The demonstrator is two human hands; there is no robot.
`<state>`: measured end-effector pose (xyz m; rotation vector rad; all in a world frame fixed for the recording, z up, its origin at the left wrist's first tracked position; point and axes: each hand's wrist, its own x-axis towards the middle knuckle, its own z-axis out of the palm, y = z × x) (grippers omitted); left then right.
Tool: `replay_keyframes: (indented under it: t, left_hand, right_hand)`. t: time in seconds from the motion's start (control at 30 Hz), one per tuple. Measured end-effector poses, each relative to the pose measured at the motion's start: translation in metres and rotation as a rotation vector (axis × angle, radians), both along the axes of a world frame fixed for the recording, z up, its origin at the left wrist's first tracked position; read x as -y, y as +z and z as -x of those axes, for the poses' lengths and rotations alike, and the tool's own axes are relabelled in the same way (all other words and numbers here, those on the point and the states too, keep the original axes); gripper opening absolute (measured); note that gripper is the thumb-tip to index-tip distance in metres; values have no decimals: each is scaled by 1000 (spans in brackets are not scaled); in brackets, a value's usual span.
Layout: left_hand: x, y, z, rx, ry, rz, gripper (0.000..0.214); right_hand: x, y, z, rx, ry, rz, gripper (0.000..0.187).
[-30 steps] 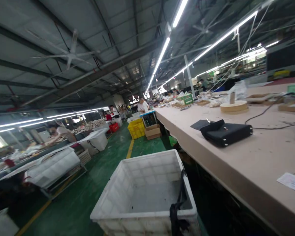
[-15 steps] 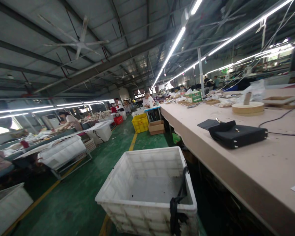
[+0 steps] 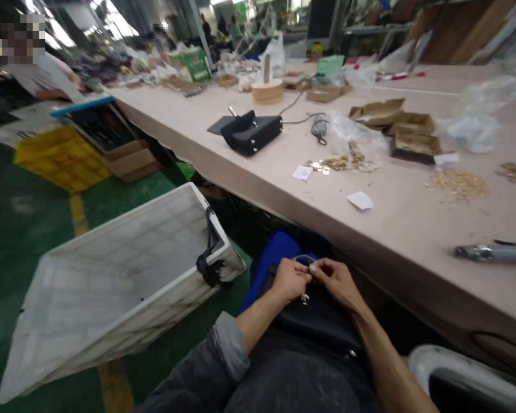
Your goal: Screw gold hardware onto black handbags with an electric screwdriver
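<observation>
A black bag (image 3: pixel 318 318) lies on my lap, below the edge of the long beige table (image 3: pixel 284 172). My left hand (image 3: pixel 289 279) and my right hand (image 3: pixel 337 281) meet over its top, fingers pinched together on a small silvery metal ring or clasp (image 3: pixel 304 261) at the bag's top. A second black bag (image 3: pixel 250 131) rests on the table further away. Loose gold fittings (image 3: pixel 339 163) are scattered on the table near small paper slips (image 3: pixel 359 200).
A large white plastic crate (image 3: pixel 112 281) with a black strap on its rim stands on the green floor to my left. Open cardboard boxes (image 3: pixel 408 135), plastic bags, a round wooden spool (image 3: pixel 266 90) and a metal tool (image 3: pixel 490 252) lie on the table. Other people work at the far end.
The view has swung down from the hall and ceiling to my lap. Both hands and the black bag on my lap have come into sight; before, no hand showed.
</observation>
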<state>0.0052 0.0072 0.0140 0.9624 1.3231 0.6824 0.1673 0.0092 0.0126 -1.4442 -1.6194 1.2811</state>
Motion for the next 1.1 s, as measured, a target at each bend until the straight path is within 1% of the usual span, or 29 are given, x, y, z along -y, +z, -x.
replay_keyframes:
  t: [0.1, 0.2, 0.27, 0.37, 0.53, 0.6, 0.73, 0.83, 0.93, 1.0, 1.03, 1.1]
  left_hand:
    - [-5, -9, 5, 55, 8, 12, 9]
    - [-8, -11, 9, 62, 19, 11, 9]
    - [-8, -11, 9, 44, 19, 6, 6]
    - [-7, -10, 8, 25, 0, 7, 7]
    - [-4, 1, 12, 83, -99, -13, 22]
    - [-3, 4, 13, 87, -102, -14, 24]
    - [-4, 3, 14, 77, -94, 3, 20]
    - [-6, 2, 12, 45, -116, -30, 11]
    - [1, 5, 8, -31, -59, -83, 11]
    - [10, 7, 7, -65, 25, -105, 14]
    - [15, 7, 7, -65, 73, -120, 16]
    - [22, 5, 8, -71, 104, -134, 18]
  right_hand:
    - [-1, -8, -1, -137, -59, 58, 55]
    - [-6, -11, 4, -260, -108, 118, 54]
    - [-6, -12, 5, -294, -99, 113, 51]
    - [-3, -13, 3, -266, -57, 75, 47]
    - [-5, -22, 1, -235, -100, 68, 48]
    - [-6, -26, 0, -236, -91, 60, 48]
    - [-5, -30, 0, -235, -109, 27, 45]
    - [-2, -26, 2, -244, -110, 6, 44]
    - [2, -16, 5, -274, -72, -7, 41]
    - [6, -10, 9, -314, -54, -5, 39]
    - [8, -9, 11, -347, -47, 4, 39]
    - [11, -9, 17, -395, -39, 10, 38]
